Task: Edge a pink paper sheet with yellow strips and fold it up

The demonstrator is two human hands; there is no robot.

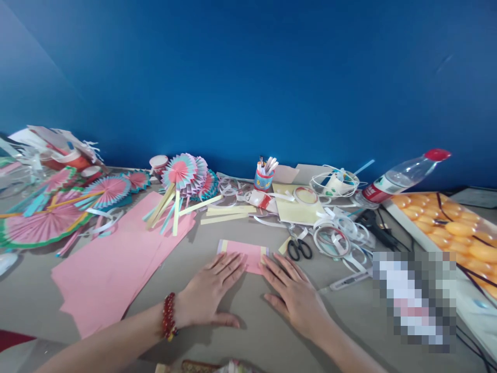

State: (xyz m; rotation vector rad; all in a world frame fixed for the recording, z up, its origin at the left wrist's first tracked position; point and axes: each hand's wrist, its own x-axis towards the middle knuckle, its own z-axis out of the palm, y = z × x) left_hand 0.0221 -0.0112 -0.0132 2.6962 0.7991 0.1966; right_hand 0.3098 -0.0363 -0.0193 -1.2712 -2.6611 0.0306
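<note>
A small pink paper rectangle (248,255) with pale yellow and lilac bands at its two ends lies flat on the grey table (186,295). My left hand (212,285) rests with fingers stretched out over its lower left part. On the right end, the fingertips of my right hand (293,290) touch the paper, the fingers spread and the thumb apart. Neither hand grips anything. Black-handled scissors (300,248) lie just beyond my right hand, and a utility knife (350,280) sits to its right.
Pink sheets (112,259) and pleated paper fans (180,173) spread across the left. Yellow strips (229,213), a pen cup (264,176), tape rolls (331,239) and a glue gun (376,228) line the back and right. A plastic bottle (404,176) leans near an orange-patterned box (450,223).
</note>
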